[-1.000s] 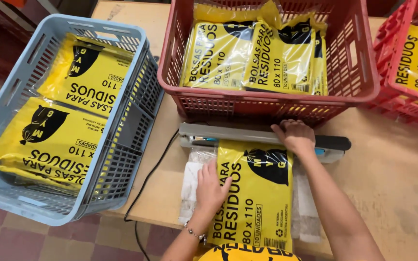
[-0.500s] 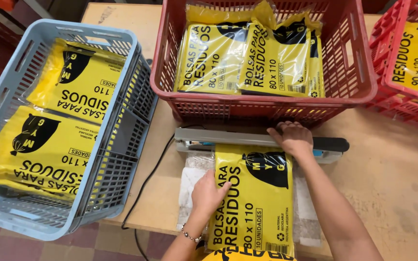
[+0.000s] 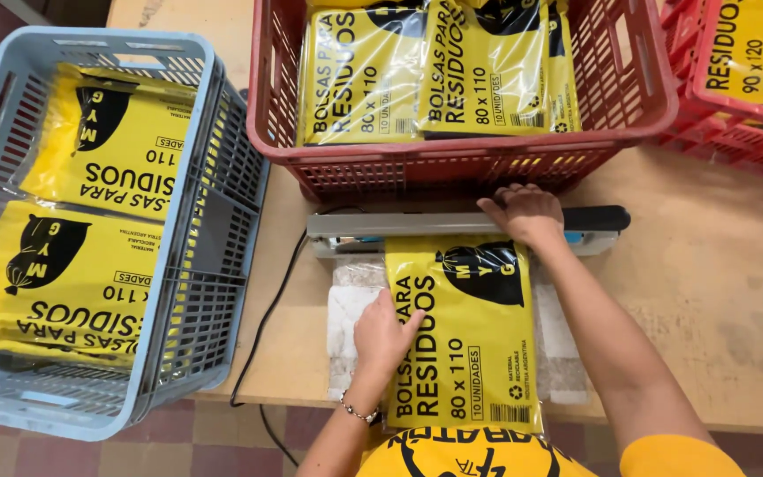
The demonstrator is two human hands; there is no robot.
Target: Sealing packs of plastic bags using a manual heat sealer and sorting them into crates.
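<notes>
Both hands work: right hand (image 3: 527, 215) presses sealer bar (image 3: 417, 223), left hand (image 3: 383, 334) steadies yellow packet (image 3: 470, 353).

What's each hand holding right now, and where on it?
Neither grips anything. Left hand lies flat on the yellow packet's left edge. Right hand presses the sealer bar over the packet's top end.

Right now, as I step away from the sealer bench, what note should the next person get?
Left hand: flat on the yellow packet, steadying its left edge.
Right hand: pressing down the sealer bar, which is closed over the packet's top edge.
Packet lies on a white pad on the table.
Grey crate on the left holds like packets; so does the red crate behind the sealer.
Left: this packet is under the bar, not yet in a crate.
</notes>
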